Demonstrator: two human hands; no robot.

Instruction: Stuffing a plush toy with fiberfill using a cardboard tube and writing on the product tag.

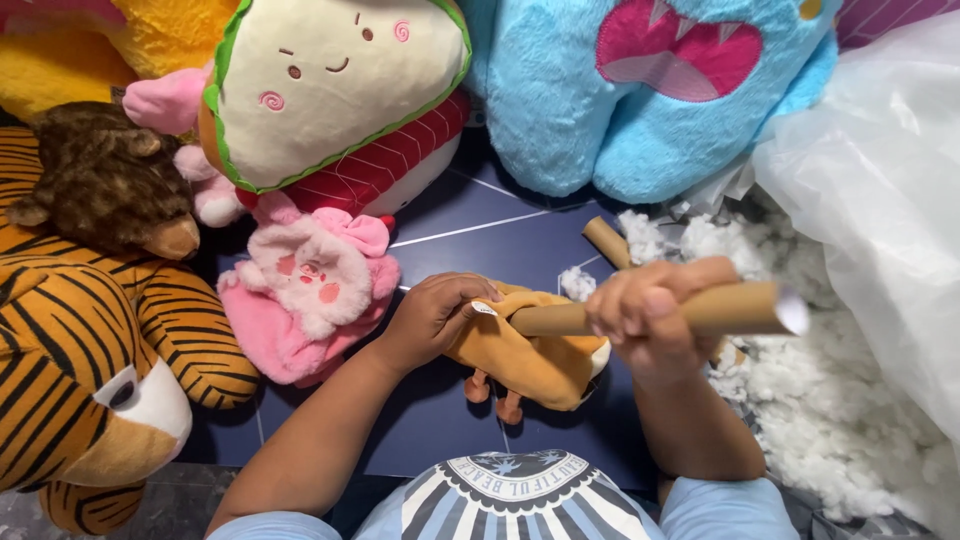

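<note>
My left hand [432, 318] grips the open end of a small orange-tan plush toy [535, 368] with little brown feet hanging below it. My right hand [648, 312] is closed around a brown cardboard tube [740, 308] held level, its left end pushed into the toy's opening. The toy's inside is hidden. A second, shorter cardboard tube [606, 241] lies on the dark blue floor [490, 225] just behind my right hand.
Loose white stuffing [830, 430] is heaped at the right under a clear plastic bag [880, 170]. Plush toys ring the area: tiger [90, 370], brown bear [105, 180], pink toy [305, 290], sandwich-shaped cushion [330, 90], blue monster [650, 90].
</note>
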